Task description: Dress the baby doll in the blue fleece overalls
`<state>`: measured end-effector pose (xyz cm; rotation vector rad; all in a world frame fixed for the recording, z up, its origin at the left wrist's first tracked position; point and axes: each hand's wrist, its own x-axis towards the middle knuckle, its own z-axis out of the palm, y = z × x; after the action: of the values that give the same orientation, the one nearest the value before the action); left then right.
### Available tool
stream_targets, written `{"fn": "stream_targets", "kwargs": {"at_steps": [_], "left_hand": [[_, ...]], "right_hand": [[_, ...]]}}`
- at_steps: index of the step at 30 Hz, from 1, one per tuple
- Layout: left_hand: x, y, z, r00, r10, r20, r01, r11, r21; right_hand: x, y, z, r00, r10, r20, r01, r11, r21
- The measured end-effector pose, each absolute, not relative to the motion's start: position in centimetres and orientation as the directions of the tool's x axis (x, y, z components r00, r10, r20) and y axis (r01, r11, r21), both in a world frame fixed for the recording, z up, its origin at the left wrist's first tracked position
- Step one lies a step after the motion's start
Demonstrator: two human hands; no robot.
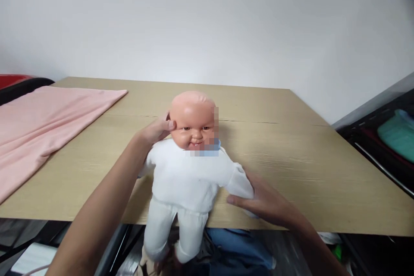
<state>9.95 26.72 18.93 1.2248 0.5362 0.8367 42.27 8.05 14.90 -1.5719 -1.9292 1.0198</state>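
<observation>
A baby doll [186, 172] in a white top and white trousers leans face up at the front edge of the wooden table, its legs hanging over that edge. My left hand [158, 129] cups the side of the doll's head, thumb on its cheek and the other fingers hidden behind. Around the doll's sleeved arm on the right, my right hand [258, 200] is closed, with the thumb in front. A pixelated patch covers part of the doll's chin and neck, where a bit of blue shows.
A pink cloth [48, 129] lies over the table's left side. Bare wood of the table [274, 146] shows on the right. A white wall [200, 30] stands behind. At far right is a dark container [362, 138] holding green fabric [397, 133].
</observation>
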Motion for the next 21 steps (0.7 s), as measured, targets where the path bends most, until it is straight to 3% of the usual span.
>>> {"fn": "stream_targets", "kwargs": {"at_steps": [4, 11, 16, 21], "left_hand": [[12.3, 30.9, 17.5, 0.626, 0.775, 0.081, -0.289, 0.135, 0.948], [15.3, 37.2, 15.0, 0.731, 0.682, -0.027, -0.243, 0.297, 0.923], [16.3, 40.9, 13.5, 0.683, 0.720, -0.126, -0.253, 0.395, 0.883], [17.4, 44.3, 12.4, 0.661, 0.722, -0.205, -0.232, 0.456, 0.859]], "right_hand": [[44.3, 11.1, 13.5, -0.157, 0.988, -0.006, 0.641, 0.097, -0.761], [47.5, 18.0, 11.7, -0.077, 0.997, 0.024, 0.475, 0.058, -0.878], [49.0, 22.0, 10.8, 0.057, 0.988, 0.144, 0.606, 0.080, -0.791], [49.7, 22.2, 9.7, 0.037, 0.969, 0.242, 0.735, 0.138, -0.664]]}}
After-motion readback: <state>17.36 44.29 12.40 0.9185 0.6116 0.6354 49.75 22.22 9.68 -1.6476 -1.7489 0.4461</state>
